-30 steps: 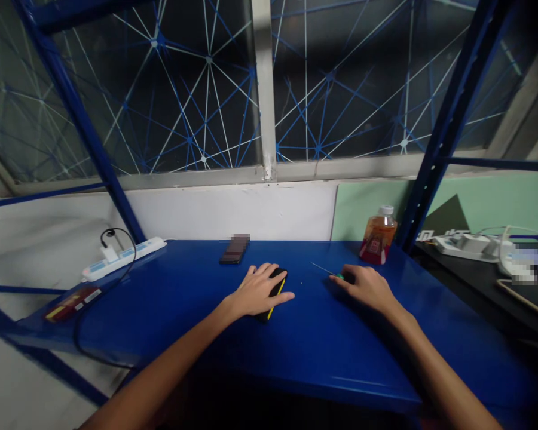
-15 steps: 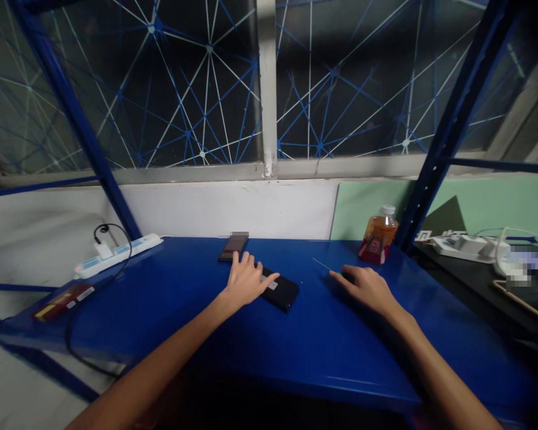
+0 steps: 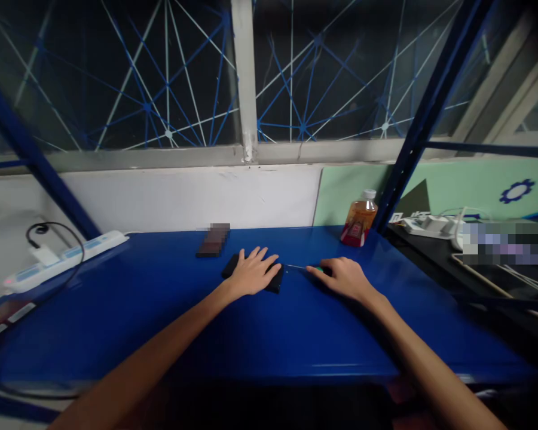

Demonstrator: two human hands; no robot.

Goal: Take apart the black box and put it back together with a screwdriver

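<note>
A flat black rectangular device [image 3: 275, 282] lies on the blue tabletop. My left hand [image 3: 253, 272] rests across it, fingers spread, hiding most of its upper face. In my right hand [image 3: 343, 276] is a screwdriver [image 3: 297, 267] with a thin metal shaft and a bit of green handle showing between the fingers. Its shaft points left, and the tip is close to the device's right end; whether they touch I cannot tell. A tiny bright speck, too small to name, is on the table by that end.
Behind my left hand lies a dark phone-like slab [image 3: 213, 240], partly blurred out. A drink bottle [image 3: 359, 220] stands at the back right. On the left are a white power strip [image 3: 72, 258] with a black cable and a red box [image 3: 4, 316]. Blue posts flank the table.
My left hand has moved onto the black device and now lies flat over it. The device has turned slightly. The screwdriver's tip has come down and left toward it. The view has shifted right.
</note>
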